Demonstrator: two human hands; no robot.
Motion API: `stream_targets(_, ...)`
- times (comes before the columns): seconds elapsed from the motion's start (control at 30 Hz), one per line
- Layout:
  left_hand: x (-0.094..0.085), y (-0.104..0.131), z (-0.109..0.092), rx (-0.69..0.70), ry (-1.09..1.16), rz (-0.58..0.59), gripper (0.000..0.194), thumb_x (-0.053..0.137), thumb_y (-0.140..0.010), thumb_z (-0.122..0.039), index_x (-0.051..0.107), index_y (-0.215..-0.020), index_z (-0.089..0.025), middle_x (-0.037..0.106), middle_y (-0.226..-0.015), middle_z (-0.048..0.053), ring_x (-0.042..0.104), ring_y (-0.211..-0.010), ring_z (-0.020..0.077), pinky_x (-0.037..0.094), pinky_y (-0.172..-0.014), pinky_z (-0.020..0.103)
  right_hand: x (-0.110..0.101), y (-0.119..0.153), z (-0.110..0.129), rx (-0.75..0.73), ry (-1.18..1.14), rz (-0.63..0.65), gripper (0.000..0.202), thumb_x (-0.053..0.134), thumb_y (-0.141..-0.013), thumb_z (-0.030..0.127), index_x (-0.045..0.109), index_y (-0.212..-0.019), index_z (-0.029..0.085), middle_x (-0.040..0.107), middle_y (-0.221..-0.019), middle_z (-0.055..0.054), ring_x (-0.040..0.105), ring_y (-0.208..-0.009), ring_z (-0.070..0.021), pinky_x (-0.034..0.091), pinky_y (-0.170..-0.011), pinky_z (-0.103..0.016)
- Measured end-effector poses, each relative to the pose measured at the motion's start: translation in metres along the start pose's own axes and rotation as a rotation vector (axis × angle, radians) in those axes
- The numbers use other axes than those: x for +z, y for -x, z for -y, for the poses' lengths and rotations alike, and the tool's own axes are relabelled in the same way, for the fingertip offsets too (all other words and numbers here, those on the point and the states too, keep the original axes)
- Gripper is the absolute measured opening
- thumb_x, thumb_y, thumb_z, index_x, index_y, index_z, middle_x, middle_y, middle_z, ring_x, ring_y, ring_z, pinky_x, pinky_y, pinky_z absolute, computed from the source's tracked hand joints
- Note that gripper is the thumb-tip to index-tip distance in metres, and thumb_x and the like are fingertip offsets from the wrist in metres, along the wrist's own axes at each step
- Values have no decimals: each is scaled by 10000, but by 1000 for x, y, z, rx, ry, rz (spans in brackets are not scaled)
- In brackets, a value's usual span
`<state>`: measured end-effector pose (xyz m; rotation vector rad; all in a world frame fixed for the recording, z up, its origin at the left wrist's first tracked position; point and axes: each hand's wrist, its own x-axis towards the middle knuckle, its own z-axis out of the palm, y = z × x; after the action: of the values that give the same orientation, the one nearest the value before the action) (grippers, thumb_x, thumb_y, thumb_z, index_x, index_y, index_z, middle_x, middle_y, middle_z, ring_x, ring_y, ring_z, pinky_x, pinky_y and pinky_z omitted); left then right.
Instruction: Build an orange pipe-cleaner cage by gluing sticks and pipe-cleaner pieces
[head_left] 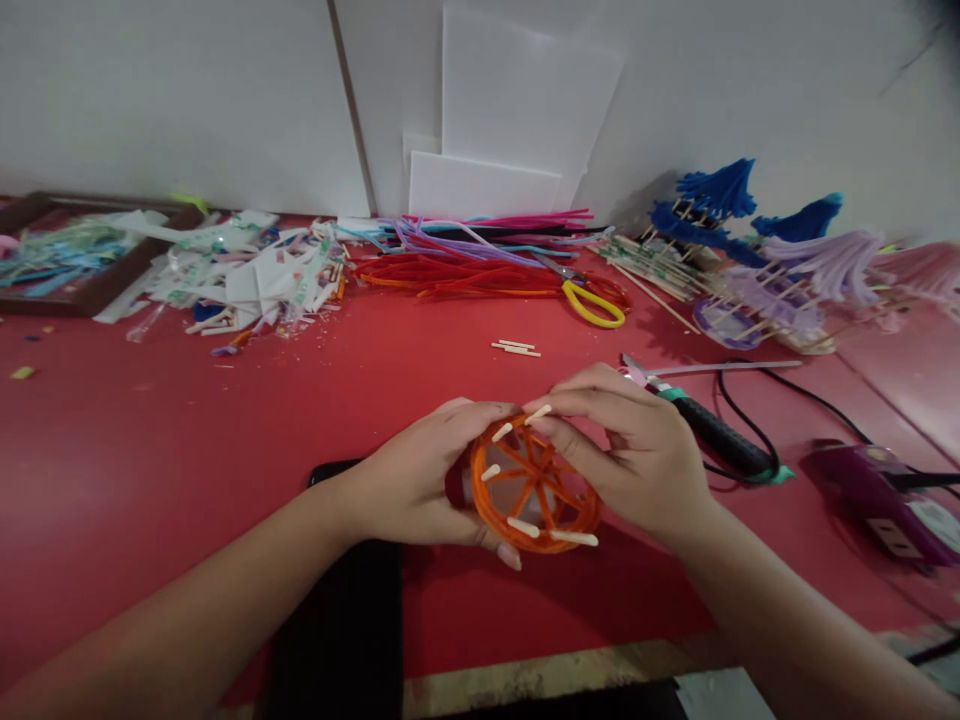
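Observation:
An orange ring with crossing spokes [537,482] is held up over the red table near its front edge. Several short pale sticks stand out from its rim, along the left, top and bottom. My left hand [424,480] is wrapped round the ring's left side, thumb below. At the top of the rim, my right hand [626,450] pinches a short pale stick [538,414] between thumb and forefinger. Behind the hands, a few loose short sticks [516,348] lie on the red table [420,350].
Fuzzy stems [465,275] and yellow-handled scissors [594,306] lie at the back. Scraps [262,280] and a brown tray [112,285] are left. Blue and lilac models [795,270], a black-handled tool [720,435] with its cord and a purple device [885,505] are right.

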<state>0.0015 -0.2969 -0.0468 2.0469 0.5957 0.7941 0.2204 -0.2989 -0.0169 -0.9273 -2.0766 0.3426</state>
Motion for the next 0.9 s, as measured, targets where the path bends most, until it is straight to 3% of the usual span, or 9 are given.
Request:
stream_targets(0.4,0,-2,-2,31,5,6,794,886,-649,-441,520,-1322,-231,660,-1178,106,641,-1048,274,516,-920,405,5,-2,4,106,-64,-40,95,707,-844,163,757,-844,244,750,-796,-3,685,-728,-148,560,-666,-288)
stream_targets(0.7,0,-4,-2,51,19,5,746,876,-662,-447,539,-1292,-233,680,-1152,97,656,-1005,261,531,-885,389,4,0,4,68,-36,-69,113,712,-842,153,757,-854,255,754,-803,0,689,-730,-146,566,-690,-294)
stream_targets(0.9,0,-2,-2,49,-7,10,795,873,-668,-436,506,-1346,-240,656,-1248,114,645,-1054,265,509,-940,402,5,1,4,21,5,-73,109,688,-860,151,738,-854,248,746,-799,-5,680,-724,-147,556,-690,-303)
